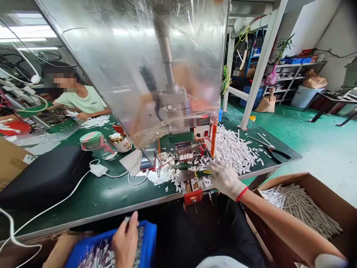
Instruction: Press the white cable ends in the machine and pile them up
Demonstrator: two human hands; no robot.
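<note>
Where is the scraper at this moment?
In the head view, the scraper is just right of centre, held in the gloved right hand, near the red block at the table edge.

Bright o/head tubes (pixel 36 48) upper L, glare streaks on shield (pixel 119 67), dark under bench (pixel 117 193), wide-lens stretch @ edges.

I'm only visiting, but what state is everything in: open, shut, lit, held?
Right hand: gloved, closed around the scraper
Left hand: bare, pinching a small piece
Blue bin: open, contents showing
Cardboard box: open, holding strips
Machine display: lit red
Jar: lid on
Pliers: lying, handles apart
</note>
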